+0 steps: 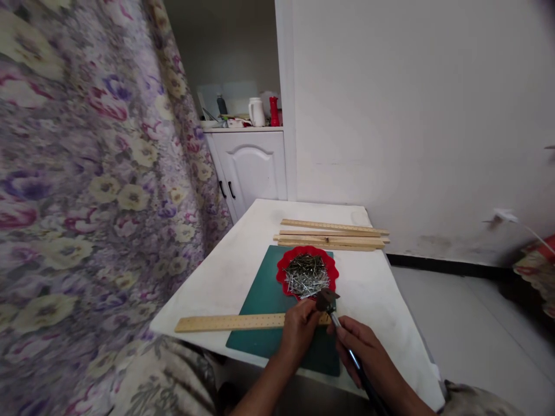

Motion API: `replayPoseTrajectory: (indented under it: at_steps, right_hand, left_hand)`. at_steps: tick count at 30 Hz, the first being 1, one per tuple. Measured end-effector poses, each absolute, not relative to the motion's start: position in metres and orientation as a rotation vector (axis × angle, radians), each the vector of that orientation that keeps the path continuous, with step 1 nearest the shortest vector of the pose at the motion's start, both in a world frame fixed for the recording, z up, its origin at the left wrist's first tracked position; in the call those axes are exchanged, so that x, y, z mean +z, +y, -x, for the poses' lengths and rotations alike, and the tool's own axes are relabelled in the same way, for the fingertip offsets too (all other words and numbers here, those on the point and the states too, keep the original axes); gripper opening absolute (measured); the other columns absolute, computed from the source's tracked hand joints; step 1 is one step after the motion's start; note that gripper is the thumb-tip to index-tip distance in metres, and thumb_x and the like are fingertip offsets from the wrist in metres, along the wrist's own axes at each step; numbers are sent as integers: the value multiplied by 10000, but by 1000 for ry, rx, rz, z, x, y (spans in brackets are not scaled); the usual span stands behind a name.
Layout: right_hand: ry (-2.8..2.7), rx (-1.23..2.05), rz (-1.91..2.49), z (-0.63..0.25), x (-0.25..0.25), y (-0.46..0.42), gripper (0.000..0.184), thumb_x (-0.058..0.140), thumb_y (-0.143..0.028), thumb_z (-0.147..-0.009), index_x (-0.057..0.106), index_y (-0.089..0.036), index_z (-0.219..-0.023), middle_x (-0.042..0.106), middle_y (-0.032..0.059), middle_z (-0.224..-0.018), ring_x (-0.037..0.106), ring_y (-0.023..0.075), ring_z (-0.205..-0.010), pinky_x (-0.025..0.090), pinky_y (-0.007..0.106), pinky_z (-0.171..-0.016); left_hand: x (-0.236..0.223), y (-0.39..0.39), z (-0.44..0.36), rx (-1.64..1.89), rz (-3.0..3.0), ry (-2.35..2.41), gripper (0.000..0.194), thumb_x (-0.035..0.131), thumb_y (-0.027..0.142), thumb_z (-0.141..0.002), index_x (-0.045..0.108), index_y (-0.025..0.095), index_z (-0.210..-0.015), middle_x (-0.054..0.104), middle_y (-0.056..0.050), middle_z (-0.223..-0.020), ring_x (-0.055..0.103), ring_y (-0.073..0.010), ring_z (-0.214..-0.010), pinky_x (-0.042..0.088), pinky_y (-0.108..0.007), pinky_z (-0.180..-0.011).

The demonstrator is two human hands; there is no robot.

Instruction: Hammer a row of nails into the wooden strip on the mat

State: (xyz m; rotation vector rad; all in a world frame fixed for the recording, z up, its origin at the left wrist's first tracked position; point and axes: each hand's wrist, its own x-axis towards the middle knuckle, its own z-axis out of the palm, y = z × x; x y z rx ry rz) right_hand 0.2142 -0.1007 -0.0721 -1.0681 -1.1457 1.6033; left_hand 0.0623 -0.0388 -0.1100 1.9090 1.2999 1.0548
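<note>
My right hand (pixel 364 346) is wrapped round the handle of a claw hammer (pixel 353 357), its dark head raised just beyond my left fingertips. My left hand (pixel 299 328) rests over a wooden strip (pixel 229 322), thumb and fingers pinched together close to the hammer head. Whatever sits in that pinch is hidden or too small to name. The strip, dotted with rows of small marks, lies across a green mat (pixel 255 294) and sticks out past its left side. Just behind my hands stands a red scalloped dish (pixel 281 276), full of loose nails (pixel 307 276).
Several wooden strips (pixel 329 240) lie side by side near the far end of the white table (pixel 221 277). A floral curtain (pixel 108 202) hangs at the left. Behind the table are a white cabinet (pixel 255 162) and a plain wall (pixel 390 127).
</note>
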Motion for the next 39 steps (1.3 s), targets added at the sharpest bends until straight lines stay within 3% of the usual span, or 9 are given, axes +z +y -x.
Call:
replayPoseTrajectory:
  at_steps: [6, 12, 19, 26, 34, 39]
  right_hand:
    - [-1127, 1581, 1010, -219, -69, -99, 334, 511, -502, -855, 529, -169, -874, 462, -91, -480, 302, 23, -278, 162, 158, -298]
    - [-1075, 1553, 1014, -223, -65, -98, 352, 524, -517, -846, 532, -166, -862, 460, -83, -513, 317, 16, -283, 166, 154, -295]
    - [-1030, 1572, 1014, -221, -67, -98, 363, 553, -531, -815, 535, -170, -847, 443, -88, -492, 313, 20, -281, 165, 146, -279]
    - [-1043, 1567, 1015, -221, -68, -95, 382, 547, -546, -814, 534, -166, -857, 442, -87, -503, 318, 25, -289, 182, 149, -279]
    - [-1037, 1568, 986, -221, -69, -95, 358, 533, -527, -831, 507, -172, -862, 432, -99, -491, 304, 22, -275, 143, 158, -292]
    - [-1053, 1537, 1001, -222, -68, -95, 351, 539, -529, -826, 490, -181, -829, 443, -96, -500, 321, 27, -277, 157, 164, -302]
  left_hand:
    - [-107, -45, -59, 1061, -1964, 1229, 135, 522, 168, -824, 650, 193, -790, 655, -29, -810, 600, -153, -779, 442, -240, -719]
    - [-93, -28, -24, 1193, -2120, 1452, 161, 465, 206, -877, 623, 202, -907, 628, -62, -909, 578, -184, -863, 450, -295, -771]
    - [-95, 10, -6, 998, -2334, 1678, 189, 486, 151, -840, 647, 205, -923, 629, -64, -899, 556, -214, -863, 431, -327, -760]
    - [-102, 15, -10, 912, -2416, 1724, 201, 462, 246, -887, 650, 200, -832, 633, -55, -847, 554, -210, -822, 406, -305, -722]
    - [-91, 3, -7, 1191, -2272, 1569, 200, 458, 255, -878, 636, 198, -806, 616, -52, -824, 553, -190, -817, 432, -302, -745]
    - [-75, -19, -12, 1425, -1738, 1382, 206, 486, 344, -862, 602, 182, -811, 634, -36, -791, 591, -167, -768, 466, -285, -734]
